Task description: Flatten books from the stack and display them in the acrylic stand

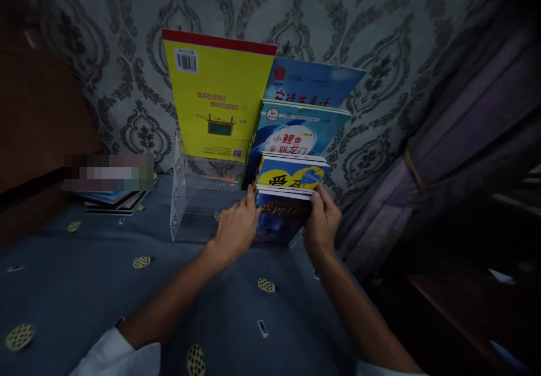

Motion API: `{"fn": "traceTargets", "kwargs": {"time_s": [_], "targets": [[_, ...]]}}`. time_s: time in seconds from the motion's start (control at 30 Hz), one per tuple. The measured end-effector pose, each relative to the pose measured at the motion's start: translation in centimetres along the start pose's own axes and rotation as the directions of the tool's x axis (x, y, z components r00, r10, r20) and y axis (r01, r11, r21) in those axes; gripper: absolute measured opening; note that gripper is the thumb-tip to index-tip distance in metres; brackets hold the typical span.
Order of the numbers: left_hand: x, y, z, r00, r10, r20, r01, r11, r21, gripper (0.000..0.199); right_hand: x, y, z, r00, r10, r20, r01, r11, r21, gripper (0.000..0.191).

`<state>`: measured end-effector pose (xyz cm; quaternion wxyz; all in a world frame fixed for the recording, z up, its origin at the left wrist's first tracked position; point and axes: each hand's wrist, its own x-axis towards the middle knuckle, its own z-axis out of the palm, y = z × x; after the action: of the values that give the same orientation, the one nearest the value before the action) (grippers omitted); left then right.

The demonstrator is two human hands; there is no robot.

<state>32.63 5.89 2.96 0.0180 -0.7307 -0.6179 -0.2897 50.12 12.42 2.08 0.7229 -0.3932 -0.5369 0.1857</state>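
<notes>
Being flanked by two bare hands, a dark-covered book (281, 224) is held upright at the front of a clear stand (178, 195). By the right hand (323, 224) its right edge is gripped near the top, thumb in front; by the left hand (237, 226) the opposite edge is met with extended fingers, though whether they are closed on it cannot be told. Support from both sides is presumably given so that the volume sits straight. Gold characters on its cover are too dim to be read.

Just behind the grip, a blue-and-yellow book (287, 174) is seated, its large "爱" legible and the next character partly hidden. Farther back, "小鲤鱼跳龙门" is shown on a teal book (296, 125); behind that, "安徒生童话" is partly covered on a blue book (315, 77). By the stepped arrangement, it is judged, upper covers are left visible.

Beyond the left hand, a yellow book (220, 102) edged in red is leaned in the stand, a barcode label near its top and a square code near its bottom; its small print cannot be made out. Well to the left of the grip, a stack of books (116, 198) is laid flat on patterned blue cloth (169, 297).
</notes>
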Motion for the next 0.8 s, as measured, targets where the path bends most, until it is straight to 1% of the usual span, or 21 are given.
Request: {"fn": "traceTargets", "kwargs": {"time_s": [0.13, 0.3, 0.53, 0.63, 0.73, 0.8], "targets": [[0.1, 0.1, -0.4, 1.0, -0.013, 0.028, 0.013, 1.0, 0.001, 0.057, 0.1, -0.1, 0.0, 1.0, 0.013, 0.0, -0.013, 1.0, 0.016, 0.048], [0.2, 0.4, -0.8, 0.997, -0.039, 0.068, 0.04, 0.999, -0.008, 0.058, 0.0, -0.2, 0.0, 1.0, 0.006, -0.016, -0.006, 1.0, -0.013, 0.048], [0.0, 0.7, -1.0, 0.996, -0.031, 0.084, 0.027, 0.999, 0.043, 0.055, 0.2, -0.1, -0.2, 0.999, 0.039, 0.006, -0.039, 0.999, -0.01, 0.052], [-0.1, 0.6, -1.2, 0.996, -0.005, 0.094, -0.004, 0.996, 0.092, 0.055, 0.3, 0.0, -0.3, 0.999, 0.04, 0.019, -0.039, 0.999, -0.011, 0.052], [-0.2, 0.7, -1.8, 0.993, 0.004, 0.114, -0.019, 0.992, 0.127, 0.055, 0.5, 0.0, -0.3, 0.999, 0.04, 0.031, -0.039, 0.999, -0.02, 0.053], [-0.3, 0.8, -2.4, 0.991, -0.01, 0.134, -0.009, 0.99, 0.142, 0.056, 0.6, -0.1, -0.4, 0.998, 0.045, 0.038, -0.044, 0.999, -0.028, 0.054]]}}
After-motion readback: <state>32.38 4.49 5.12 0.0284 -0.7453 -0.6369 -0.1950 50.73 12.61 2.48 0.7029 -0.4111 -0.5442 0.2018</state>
